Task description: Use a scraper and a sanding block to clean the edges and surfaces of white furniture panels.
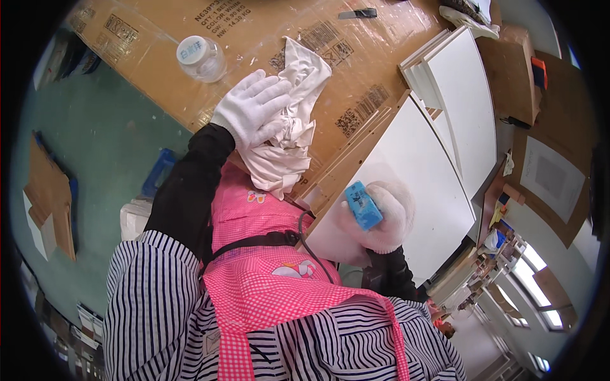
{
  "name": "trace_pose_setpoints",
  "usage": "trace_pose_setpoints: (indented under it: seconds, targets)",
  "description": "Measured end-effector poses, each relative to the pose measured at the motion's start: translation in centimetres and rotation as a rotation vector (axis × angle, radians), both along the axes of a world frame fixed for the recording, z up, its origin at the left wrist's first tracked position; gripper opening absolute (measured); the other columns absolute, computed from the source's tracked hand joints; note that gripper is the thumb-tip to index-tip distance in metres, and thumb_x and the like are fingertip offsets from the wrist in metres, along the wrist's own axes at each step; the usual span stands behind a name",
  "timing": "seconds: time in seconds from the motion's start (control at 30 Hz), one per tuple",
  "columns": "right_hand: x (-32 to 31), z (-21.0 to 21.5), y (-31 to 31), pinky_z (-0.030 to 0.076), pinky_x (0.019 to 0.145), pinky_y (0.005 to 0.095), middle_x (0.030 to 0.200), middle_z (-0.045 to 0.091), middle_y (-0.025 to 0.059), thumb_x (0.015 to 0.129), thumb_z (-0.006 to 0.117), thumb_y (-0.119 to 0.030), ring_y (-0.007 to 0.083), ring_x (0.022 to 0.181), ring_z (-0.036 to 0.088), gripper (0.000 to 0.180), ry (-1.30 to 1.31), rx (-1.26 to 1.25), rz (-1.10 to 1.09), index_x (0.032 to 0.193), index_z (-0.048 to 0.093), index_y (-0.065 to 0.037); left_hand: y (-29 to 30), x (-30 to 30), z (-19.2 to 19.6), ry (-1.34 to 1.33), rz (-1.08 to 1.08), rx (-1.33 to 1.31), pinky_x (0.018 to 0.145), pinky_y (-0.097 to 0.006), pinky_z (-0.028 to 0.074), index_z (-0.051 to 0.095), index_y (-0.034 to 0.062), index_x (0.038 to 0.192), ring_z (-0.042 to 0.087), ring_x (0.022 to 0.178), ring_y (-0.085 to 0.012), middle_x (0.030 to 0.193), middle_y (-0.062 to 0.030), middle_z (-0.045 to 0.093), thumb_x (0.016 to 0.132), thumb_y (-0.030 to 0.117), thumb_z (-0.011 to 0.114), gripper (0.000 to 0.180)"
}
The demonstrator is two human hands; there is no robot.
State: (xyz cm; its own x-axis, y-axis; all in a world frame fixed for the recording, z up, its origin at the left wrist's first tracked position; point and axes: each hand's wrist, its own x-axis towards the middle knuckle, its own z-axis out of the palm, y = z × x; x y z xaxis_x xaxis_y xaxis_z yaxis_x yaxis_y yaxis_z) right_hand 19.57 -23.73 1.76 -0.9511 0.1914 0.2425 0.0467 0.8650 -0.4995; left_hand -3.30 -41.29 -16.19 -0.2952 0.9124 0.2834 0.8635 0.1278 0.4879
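Note:
My left hand [254, 108], in a white knit glove, lies with its fingers stretched out on a crumpled white cloth [295, 130]. The cloth is spread over a cardboard-covered table [254, 32] and hangs past its near edge. In a white glove too, my right hand [393, 216] is closed around a small blue rectangular block [363, 206] with dark print. That hand is over a white panel [413, 159] and looks slightly blurred. Whether the block touches the panel I cannot tell. A clear plastic jar with a white lid [201, 58] stands beyond my left hand.
More white panels [460, 82] are stacked at the right. A dark flat tool [357, 13] lies at the table's far side. Down on the green floor at the left are a blue plastic stool [159, 171] and folded cardboard [54, 197]. A cardboard box [508, 76] stands far right.

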Motion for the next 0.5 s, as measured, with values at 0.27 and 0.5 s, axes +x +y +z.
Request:
trace_pose_setpoints:
  seconds: [0.27, 0.5]
  targets:
    - [-0.43, 0.48, -0.38, 0.052, 0.067, 0.0399, 0.086, 0.067, 0.0099, 0.059, 0.085, -0.006, 0.0293, 0.075, 0.064, 0.041, -0.023, 0.068, -0.015, 0.094, 0.064, -0.006, -0.12, 0.0, -0.33, 0.007, 0.005, 0.003, 0.119, -0.05, 0.034, 0.065, 0.0069, 0.127, 0.053, 0.133, -0.0309, 0.143, -0.0115, 0.058, 0.085, 0.035, 0.067, 0.05]
    - [-0.23, 0.23, -0.37, 0.051, 0.067, 0.038, 0.083, 0.066, 0.0097, 0.058, 0.083, -0.006, 0.029, 0.074, 0.063, 0.037, -0.012, 0.062, -0.04, 0.09, 0.065, -0.007, -0.03, -0.06, -0.21, 0.003, 0.0, 0.005, 0.118, -0.05, 0.034, 0.065, 0.0072, 0.128, 0.053, 0.133, -0.0311, 0.143, -0.0116, 0.058, 0.086, 0.035, 0.066, 0.05]
